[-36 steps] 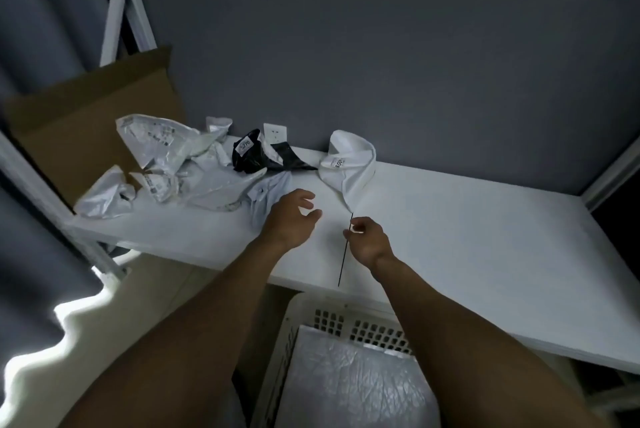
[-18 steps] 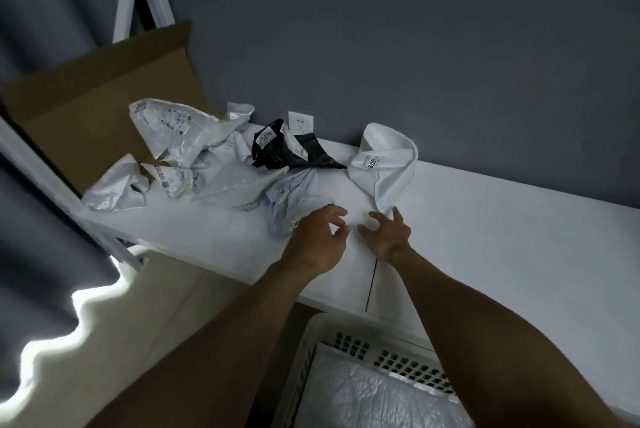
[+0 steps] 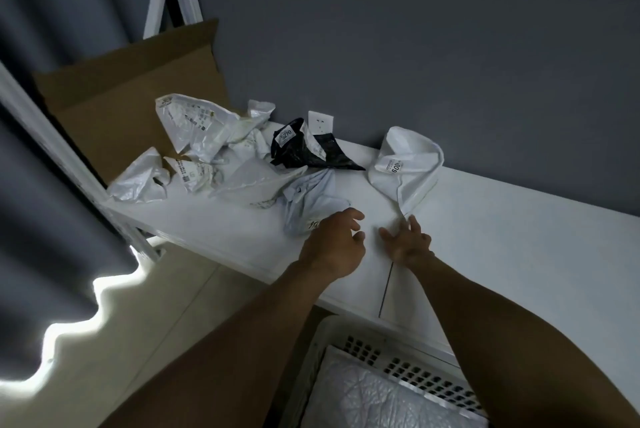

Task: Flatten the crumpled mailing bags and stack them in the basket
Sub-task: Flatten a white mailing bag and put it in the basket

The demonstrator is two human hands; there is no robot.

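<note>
At the centre of the frame both hands hover low over the white counter [image 3: 519, 237]. The left hand [image 3: 332, 247] has loosely curled fingers and holds nothing, just beside a crumpled pale blue bag [image 3: 308, 195]. The right hand [image 3: 408, 244] is spread flat with straight fingers, its fingertips at the lower tip of a crumpled white bag [image 3: 405, 164]; whether they touch it I cannot tell. A black bag [image 3: 304, 150] and more white bags [image 3: 204, 133] lie piled at upper left. At the bottom of the frame, the white basket [image 3: 367, 348] holds a flattened bag [image 3: 377, 400].
</note>
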